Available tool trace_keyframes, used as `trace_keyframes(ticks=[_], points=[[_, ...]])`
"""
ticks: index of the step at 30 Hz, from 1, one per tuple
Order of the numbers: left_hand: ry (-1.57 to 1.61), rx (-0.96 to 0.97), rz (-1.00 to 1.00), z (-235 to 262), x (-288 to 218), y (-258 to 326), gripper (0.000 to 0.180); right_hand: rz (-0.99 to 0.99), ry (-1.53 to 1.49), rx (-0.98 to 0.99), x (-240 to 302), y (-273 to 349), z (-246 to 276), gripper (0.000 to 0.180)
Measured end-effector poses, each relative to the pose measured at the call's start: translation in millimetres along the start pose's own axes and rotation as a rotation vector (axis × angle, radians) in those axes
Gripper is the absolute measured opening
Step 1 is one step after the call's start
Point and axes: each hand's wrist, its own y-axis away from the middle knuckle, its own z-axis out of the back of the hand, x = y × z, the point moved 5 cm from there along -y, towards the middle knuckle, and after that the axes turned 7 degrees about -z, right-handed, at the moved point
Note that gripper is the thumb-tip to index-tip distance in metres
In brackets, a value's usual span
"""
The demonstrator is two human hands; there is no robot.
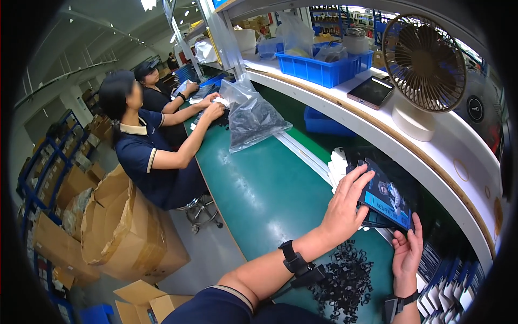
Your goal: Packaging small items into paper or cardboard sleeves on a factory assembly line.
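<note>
My left hand (345,204) lies across the left side of a flat black-and-blue printed carton (389,197), fingers on its face and thumb at its lower edge. At the carton's lower right corner, my right hand (408,248) grips the edge with its fingertips. More dark flat cartons (372,154) lie under and behind it, partly hidden, with white flaps (336,168) sticking out at their left. A loose pile of small black plastic clips (345,278) is spread on the green tabletop (253,189) below my left forearm.
Cartons with white flaps (448,294) stand in a row at lower right. The curved shelf carries a fan (423,62), a phone (371,90) and a blue bin (324,70). Left, two co-workers (145,135) sit by a clear bag of dark parts (251,116); cardboard boxes (135,232) stand behind.
</note>
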Motion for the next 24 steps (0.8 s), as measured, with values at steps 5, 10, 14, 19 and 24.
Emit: trace_keyframes(ticks=[5, 10, 14, 19, 24], points=[[-0.039, -0.152, -0.082, 14, 2, -1, 0.036, 0.008, 0.006, 0.044, 0, 4, 0, 0.054], [-0.046, -0.213, -0.029, 15, 7, -11, 0.013, 0.117, -0.095, 0.053, 13, 0, 15, 0.061], [0.526, -0.303, 0.339, 15, 42, 2, 0.005, 0.089, -0.011, 0.035, 2, -11, 12, 0.059], [0.741, -0.192, 0.529, 5, 37, -2, 0.016, 0.056, 0.012, 0.16, 14, -7, 2, 0.049], [0.829, -0.101, 0.569, -11, 36, 4, 0.023, 0.13, 0.215, 0.064, 12, -5, 8, 0.043]])
